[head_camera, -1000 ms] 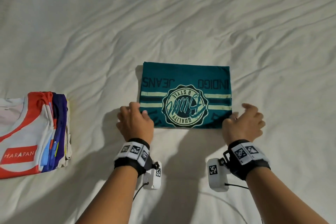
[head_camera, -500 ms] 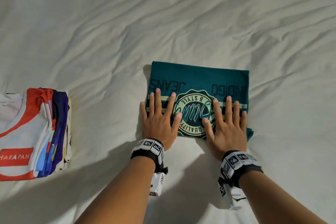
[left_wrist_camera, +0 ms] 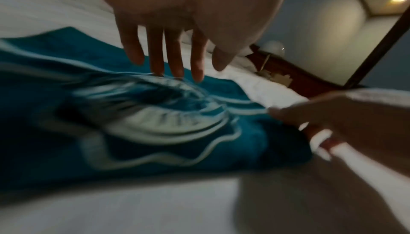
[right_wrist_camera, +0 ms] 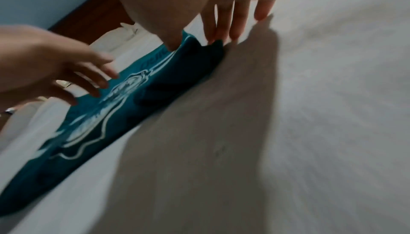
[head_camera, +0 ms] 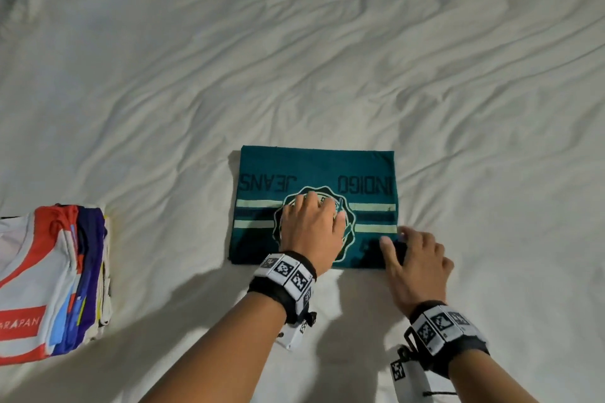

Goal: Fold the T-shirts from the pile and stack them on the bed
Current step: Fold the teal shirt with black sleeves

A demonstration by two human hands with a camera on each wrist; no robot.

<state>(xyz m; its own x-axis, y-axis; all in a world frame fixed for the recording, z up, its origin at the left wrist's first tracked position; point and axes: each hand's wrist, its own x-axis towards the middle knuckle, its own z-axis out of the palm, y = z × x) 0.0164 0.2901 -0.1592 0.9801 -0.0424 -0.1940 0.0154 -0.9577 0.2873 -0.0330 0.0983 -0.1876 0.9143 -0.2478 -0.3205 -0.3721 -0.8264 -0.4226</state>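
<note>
The teal T-shirt [head_camera: 314, 180], folded to a flat rectangle, lies on the white bed [head_camera: 327, 59] a little right of centre, near the person. The left hand [head_camera: 311, 229] rests on its printed badge with straight fingers touching the cloth, a released grip holding nothing. The right hand [head_camera: 415, 262] is at the near right corner, thumb on top of the cloth and fingers at its edge; whether they pinch it or only touch it I cannot tell.

The likely slip from here: lifting by that one corner would let the layers slide apart and the fold open — a soft knit gives no stiffness. The rumpled sheet could also drag the underside as the shirt is moved left toward the stack of folded T-shirts [head_camera: 55, 278], and setting it down off-square could tip that stack.

Writing, upside down from this side — "INDIGO JEANS" on the teal shirt; the badge lettering is covered. The stack's top shirt shows a red label, partly cut off, reading "ARAPAN".
</note>
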